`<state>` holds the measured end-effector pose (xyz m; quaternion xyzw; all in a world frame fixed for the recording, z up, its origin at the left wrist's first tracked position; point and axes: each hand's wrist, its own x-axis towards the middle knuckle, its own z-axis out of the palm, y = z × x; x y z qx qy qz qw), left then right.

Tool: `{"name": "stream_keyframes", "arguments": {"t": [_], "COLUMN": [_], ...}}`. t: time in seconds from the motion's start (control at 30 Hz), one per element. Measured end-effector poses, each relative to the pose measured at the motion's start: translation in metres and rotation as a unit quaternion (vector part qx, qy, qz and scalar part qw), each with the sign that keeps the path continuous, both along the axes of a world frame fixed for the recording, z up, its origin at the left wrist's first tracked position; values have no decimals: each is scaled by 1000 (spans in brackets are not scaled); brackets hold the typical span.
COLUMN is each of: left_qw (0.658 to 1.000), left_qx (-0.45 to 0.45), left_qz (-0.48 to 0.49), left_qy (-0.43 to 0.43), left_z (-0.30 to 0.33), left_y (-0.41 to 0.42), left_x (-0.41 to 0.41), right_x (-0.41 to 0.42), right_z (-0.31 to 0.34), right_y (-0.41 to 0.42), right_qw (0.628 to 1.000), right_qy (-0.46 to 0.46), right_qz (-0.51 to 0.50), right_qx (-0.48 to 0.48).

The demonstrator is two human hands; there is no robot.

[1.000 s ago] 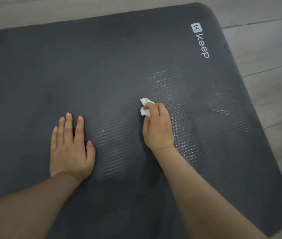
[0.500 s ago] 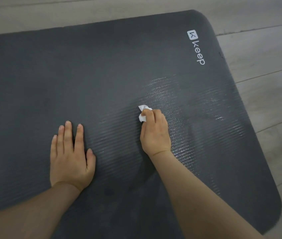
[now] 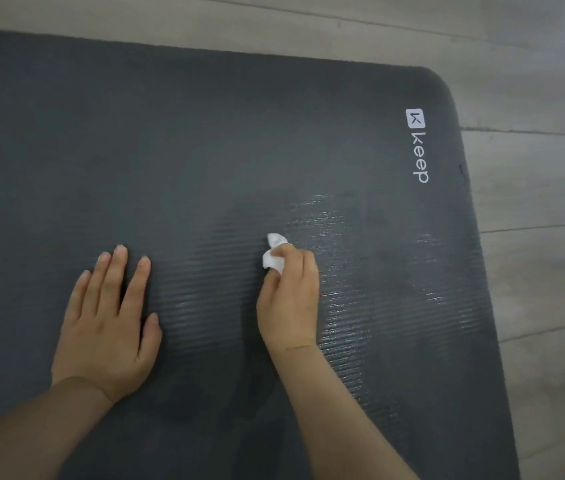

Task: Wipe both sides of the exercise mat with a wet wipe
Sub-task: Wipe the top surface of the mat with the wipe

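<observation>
Right hand (image 3: 288,299) grips balled wet wipe (image 3: 274,254) mid-mat (image 3: 205,133); left hand (image 3: 108,320) flat, fingers straight. Damp sheen near Keep logo (image 3: 419,147) only; rest and underside likely pending.

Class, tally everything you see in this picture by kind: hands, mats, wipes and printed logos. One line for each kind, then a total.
Hands: 2, the left hand flat on the mat, the right hand gripping the wipe
Mats: 1, the dark grey mat
Wipes: 1, the white wipe
Logos: 1, the white logo
Total: 5
</observation>
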<state>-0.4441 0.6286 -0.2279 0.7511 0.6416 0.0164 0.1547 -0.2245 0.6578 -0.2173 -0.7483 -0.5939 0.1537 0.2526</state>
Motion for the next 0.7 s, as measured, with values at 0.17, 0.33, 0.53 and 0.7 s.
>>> {"name": "stream_keyframes", "arguments": {"t": [0.17,0.33,0.53,0.7], "left_qw": [1000,1000,1000,1000], "left_qx": [14,11,14,19], "left_qz": [2,7,9,4], "left_qy": [-3,7,10,1], "left_z": [-1,0,-1,-1], "left_y": [-3,-3,-2,-2], "left_x": [2,4,3,4], "right_x": [-16,149,232,19], "right_z": [4,8,20,-7], "right_y": [52,123,128,125], "right_qw": [891,978,953,999], "right_qy": [-22,-133,-65,16], "right_qz": [452,150,-279,39], "right_qx": [14,-51,-97,21]}}
